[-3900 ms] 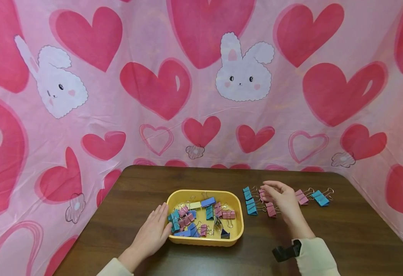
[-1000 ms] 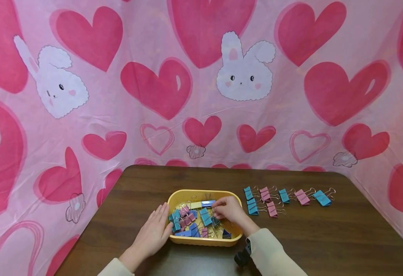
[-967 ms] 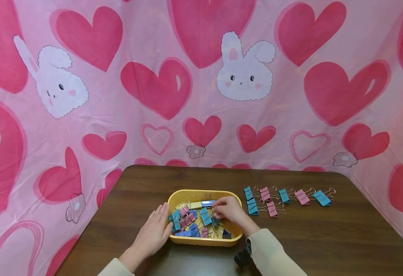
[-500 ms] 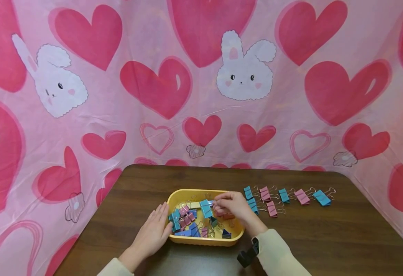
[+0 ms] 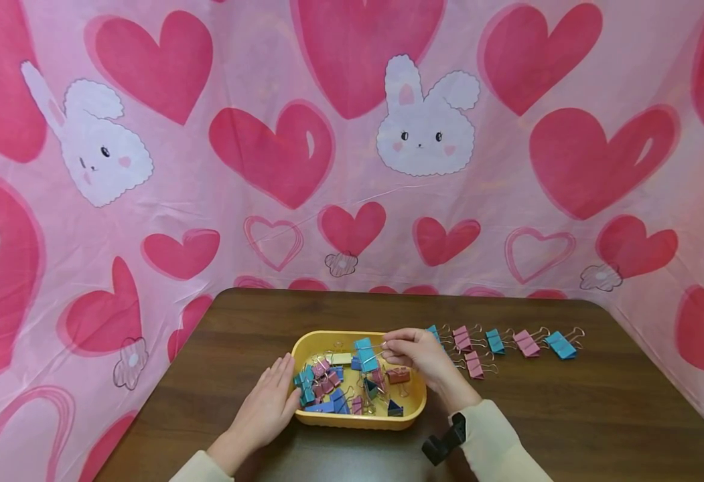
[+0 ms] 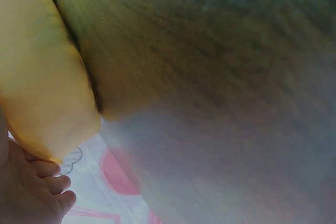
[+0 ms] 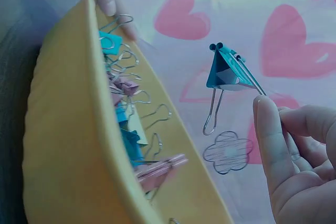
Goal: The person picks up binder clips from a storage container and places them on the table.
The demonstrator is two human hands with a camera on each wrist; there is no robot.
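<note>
My right hand (image 5: pixel 419 355) pinches a turquoise binder clip (image 5: pixel 366 355) by one wire handle, above the yellow tray (image 5: pixel 358 422). In the right wrist view the clip (image 7: pixel 226 69) hangs from thumb and fingertip (image 7: pixel 266 114), its other handle dangling free. Pink, blue, teal, yellow and dark binder clips lie jumbled in the tray; a pink clip (image 7: pixel 160 171) stands tilted near the rim. My left hand (image 5: pixel 267 402) rests with straight fingers against the tray's left end. In the left wrist view, fingers of the left hand (image 6: pixel 34 187) touch the tray's yellow wall (image 6: pixel 47 77).
To the tray's right, turquoise clips (image 5: pixel 561 345) and pink clips (image 5: pixel 527 343) stand in rows on the brown wooden table (image 5: pixel 569 415). My right hand partly covers the nearest turquoise ones. A pink cloth (image 5: pixel 352 181) with hearts and rabbits hangs behind.
My right hand went from the clips on the table into the tray, then rose with a turquoise binder clip, moving slightly right. The left hand stayed against the tray.
</note>
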